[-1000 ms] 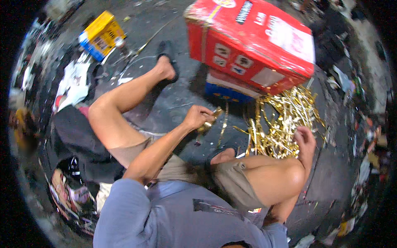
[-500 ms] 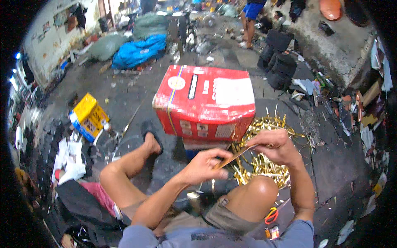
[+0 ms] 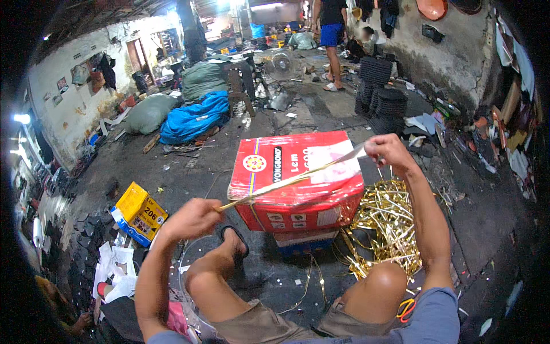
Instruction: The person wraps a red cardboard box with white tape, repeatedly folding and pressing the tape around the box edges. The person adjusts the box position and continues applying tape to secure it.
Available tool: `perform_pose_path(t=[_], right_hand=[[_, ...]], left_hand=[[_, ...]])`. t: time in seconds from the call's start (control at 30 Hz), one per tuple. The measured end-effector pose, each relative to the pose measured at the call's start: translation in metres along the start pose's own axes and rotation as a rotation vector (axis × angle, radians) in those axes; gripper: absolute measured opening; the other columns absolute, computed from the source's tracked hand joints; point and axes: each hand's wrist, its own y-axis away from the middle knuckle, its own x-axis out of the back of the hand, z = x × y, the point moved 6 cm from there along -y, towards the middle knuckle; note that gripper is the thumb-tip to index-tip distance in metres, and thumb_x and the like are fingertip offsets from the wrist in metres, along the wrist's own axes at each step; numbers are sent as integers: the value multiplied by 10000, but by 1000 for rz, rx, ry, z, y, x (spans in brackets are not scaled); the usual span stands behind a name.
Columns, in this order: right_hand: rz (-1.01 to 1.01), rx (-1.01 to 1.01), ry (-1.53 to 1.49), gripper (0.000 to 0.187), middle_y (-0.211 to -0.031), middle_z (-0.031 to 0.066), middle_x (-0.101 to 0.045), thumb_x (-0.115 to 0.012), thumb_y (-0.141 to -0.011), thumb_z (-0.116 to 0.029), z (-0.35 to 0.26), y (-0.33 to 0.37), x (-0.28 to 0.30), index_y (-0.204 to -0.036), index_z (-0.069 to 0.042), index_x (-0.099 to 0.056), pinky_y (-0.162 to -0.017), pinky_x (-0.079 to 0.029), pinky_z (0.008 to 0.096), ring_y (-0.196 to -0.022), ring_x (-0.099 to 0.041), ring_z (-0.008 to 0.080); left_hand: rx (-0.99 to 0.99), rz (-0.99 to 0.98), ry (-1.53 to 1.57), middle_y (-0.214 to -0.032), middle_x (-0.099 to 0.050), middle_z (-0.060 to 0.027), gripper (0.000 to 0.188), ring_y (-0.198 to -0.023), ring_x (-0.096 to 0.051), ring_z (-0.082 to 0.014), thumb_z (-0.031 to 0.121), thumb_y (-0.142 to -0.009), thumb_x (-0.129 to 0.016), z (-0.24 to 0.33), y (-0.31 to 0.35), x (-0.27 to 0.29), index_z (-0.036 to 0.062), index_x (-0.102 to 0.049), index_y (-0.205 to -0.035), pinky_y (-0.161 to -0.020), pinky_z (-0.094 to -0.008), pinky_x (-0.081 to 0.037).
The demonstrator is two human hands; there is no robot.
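A long narrow gold strip (image 3: 275, 186) is stretched slantwise over a red cardboard box (image 3: 338, 200). Its lower left end is pinched in my left hand (image 3: 193, 219), whose fingers are closed. At the upper right, my right hand (image 3: 389, 153) grips the other end, where the strip looks wider and paler. The box, with a white patch on its top, rests on a blue-and-white object (image 3: 303, 243) between my legs. Beside the box on the right lies a tangled heap of shiny gold strips (image 3: 389, 226), below my right forearm.
Orange-handled scissors (image 3: 406, 310) lie by my right knee. A yellow-and-blue carton (image 3: 139, 215) stands to the left, near white scraps (image 3: 117, 264). Farther off are a blue sack (image 3: 195, 117), stacked black pieces (image 3: 378, 92) and a standing person in blue shorts (image 3: 332, 34).
My hands have spread apart, left hand going left and right hand rising, drawing the strip out long. The view has tilted up, showing more of the far room.
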Motion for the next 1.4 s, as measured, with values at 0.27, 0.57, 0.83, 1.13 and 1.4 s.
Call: perform_pose_path(t=[0.27, 0.57, 0.83, 1.13, 1.4], right_hand=[[78, -157, 93, 133, -733, 6, -690, -789, -864, -145, 31, -40, -24, -928, -30, -770, -509, -412, 254, -585, -558, 68], [-25, -59, 177, 130, -796, 15, -736, -783, -851, -155, 19, -26, -29, -901, -35, -771, -646, -491, 268, -709, -645, 91], [-116, 200, 213, 160, -771, 21, -704, -808, -858, -137, 5, 43, 6, -884, -8, -718, -632, -509, 259, -680, -638, 89], [-136, 236, 134, 144, -833, 38, -680, -789, -817, -34, -44, 136, -47, -915, -16, -685, -772, -502, 295, -844, -636, 126], [-427, 243, 134, 166, -828, 30, -660, -733, -965, -165, -122, 187, -150, -1031, -16, -703, -706, -467, 259, -751, -578, 103]], left_hand=[[141, 61, 426, -719, -667, 3, 132, -480, -482, -71, 172, -919, -754, -97, -33, 70, 85, -672, -975, -430, -239, -326], [90, 332, 609, -648, -594, 18, 250, -565, -518, -78, 250, -957, -691, -148, -51, 77, 75, -671, -779, -519, -262, -353], [22, 727, 692, -628, -560, 27, 156, -477, -444, -61, 157, -892, -779, -97, -8, 80, 23, -733, -827, -432, -257, -322], [40, 1456, -97, -1466, -531, -208, 923, -1356, -524, -360, 463, -806, -860, -33, 60, 63, 53, -449, -1523, -1175, -449, -396], [-495, 116, 1105, -700, -630, -71, 459, -665, -642, -180, 417, -1010, -653, 140, 43, -190, -30, -634, -911, -607, -354, -504]])
